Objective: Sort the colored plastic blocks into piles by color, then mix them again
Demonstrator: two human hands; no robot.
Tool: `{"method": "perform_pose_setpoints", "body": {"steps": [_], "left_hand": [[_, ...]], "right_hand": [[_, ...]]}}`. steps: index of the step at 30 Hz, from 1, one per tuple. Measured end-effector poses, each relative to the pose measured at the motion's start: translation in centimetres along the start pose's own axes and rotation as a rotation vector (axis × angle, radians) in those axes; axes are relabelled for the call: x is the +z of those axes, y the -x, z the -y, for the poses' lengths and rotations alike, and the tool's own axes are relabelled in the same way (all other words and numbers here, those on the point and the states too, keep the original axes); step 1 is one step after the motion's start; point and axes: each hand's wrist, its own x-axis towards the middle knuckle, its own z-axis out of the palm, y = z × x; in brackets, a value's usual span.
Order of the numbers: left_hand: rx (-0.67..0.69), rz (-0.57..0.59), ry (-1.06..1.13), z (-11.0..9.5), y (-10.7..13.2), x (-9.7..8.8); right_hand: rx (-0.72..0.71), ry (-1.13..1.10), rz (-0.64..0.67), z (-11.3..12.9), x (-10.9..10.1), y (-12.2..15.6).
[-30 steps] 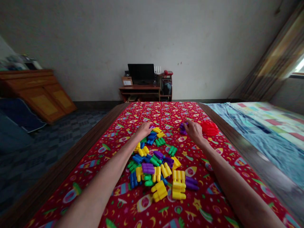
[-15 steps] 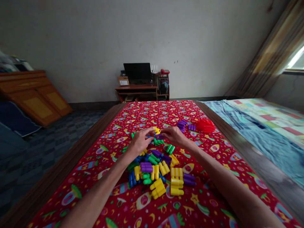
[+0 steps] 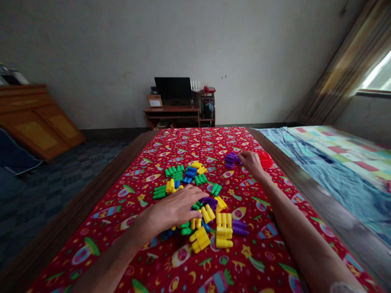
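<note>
A heap of plastic building blocks (image 3: 210, 228) in yellow, green, blue and purple lies on a red rocket-print cloth (image 3: 189, 146). My left hand (image 3: 174, 211) lies low over the near part of the heap, fingers stretched out and apart, its tips by a purple block (image 3: 210, 200). My right hand (image 3: 252, 162) is far out to the right, fingers bent against a small group of purple blocks (image 3: 230, 159), pinching one at the group's edge. A cluster of red blocks (image 3: 266, 159) sits just behind that hand. Green blocks (image 3: 174, 171) are gathered at the far left of the heap.
The cloth covers a wooden-edged table (image 3: 100, 183). A bed with a patterned sheet (image 3: 330, 158) runs along the right. Against the far wall stands a desk with a monitor (image 3: 173, 87). A wooden cabinet (image 3: 39, 122) is at the left, curtains (image 3: 345, 69) at the right.
My hands met over the middle of the heap at a purple block, then parted. My right hand carried it out to the purple group. My left hand drew back over the near blocks.
</note>
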Motion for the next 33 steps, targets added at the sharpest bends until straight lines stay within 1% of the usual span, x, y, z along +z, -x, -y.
{"method": "perform_pose_setpoints", "body": {"steps": [2, 3, 4, 7, 9, 11, 13, 15, 17, 19, 21, 22, 23, 25, 27, 28, 29, 30, 31, 33], "left_hand": [[-0.012, 0.039, -0.042, -0.7, -0.3, 0.2], [-0.022, 0.046, -0.057, -0.7, -0.4, 0.3], [-0.027, 0.045, -0.066, -0.6, -0.5, 0.5], [-0.029, 0.014, -0.089, 0.9, -0.6, 1.2], [-0.029, -0.042, -0.1, 2.3, -0.6, 2.0], [-0.026, -0.114, -0.092, 3.5, -0.7, 2.7], [-0.041, -0.169, -0.063, 4.2, -1.0, 2.9], [-0.091, -0.169, -0.02, 4.3, -1.5, 2.6], [-0.13, -0.13, 0.032, 4.1, -2.0, 1.7], [-0.139, -0.101, 0.079, 3.9, -2.4, 0.8], [-0.15, -0.128, 0.118, 3.7, -2.6, 0.1], [-0.161, -0.148, 0.138, 3.7, -2.7, -0.1], [-0.176, -0.168, 0.157, 3.8, -2.8, -0.2], [-0.201, -0.197, 0.183, 4.0, -2.8, -0.1], [-0.213, -0.205, 0.185, 4.4, -2.8, 0.2], [-0.215, -0.204, 0.178, 4.6, -2.9, 0.4], [-0.214, -0.196, 0.17, 4.8, -2.9, 0.5], [-0.212, -0.18, 0.162, 5.0, -2.9, 0.6], [-0.214, -0.16, 0.15, 5.1, -2.9, 0.6], [-0.226, -0.137, 0.101, 5.0, -2.8, 0.6]], "right_hand": [[0.038, 0.058, -0.036, 0.4, -0.3, 0.0], [0.079, 0.099, -0.046, 0.5, -0.5, 0.0], [0.12, 0.139, -0.029, 0.6, -0.7, 0.1], [0.181, 0.229, 0.14, 0.7, -0.9, 0.4], [0.161, 0.257, 0.217, 0.8, -0.7, 0.5], [0.108, 0.256, 0.228, 1.1, -0.2, 0.5], [0.054, 0.236, 0.234, 1.5, 0.1, 0.5], [0.025, 0.215, 0.255, 1.9, 0.2, 0.4], [0.036, 0.215, 0.258, 2.1, -0.2, 0.4], [0.066, 0.24, 0.225, 2.3, -1.0, 0.5], [0.063, 0.254, 0.17, 2.9, -1.9, 0.7], [0.03, 0.237, 0.146, 3.4, -2.4, 0.8], [-0.037, 0.193, 0.136, 4.1, -2.7, 1.0], [-0.265, 0.027, 0.187, 5.9, -3.0, 1.8], [-0.539, -0.152, 0.345, 7.8, -2.5, 3.0], [-0.654, -0.208, 0.441, 8.8, -2.1, 3.7], [-0.738, -0.233, 0.52, 9.6, -1.4, 4.4], [-0.787, -0.226, 0.568, 10.3, -0.8, 5.1], [-0.805, -0.199, 0.579, 10.8, -0.1, 5.7], [-0.78, -0.14, 0.518, 11.2, 0.9, 6.3]]}}
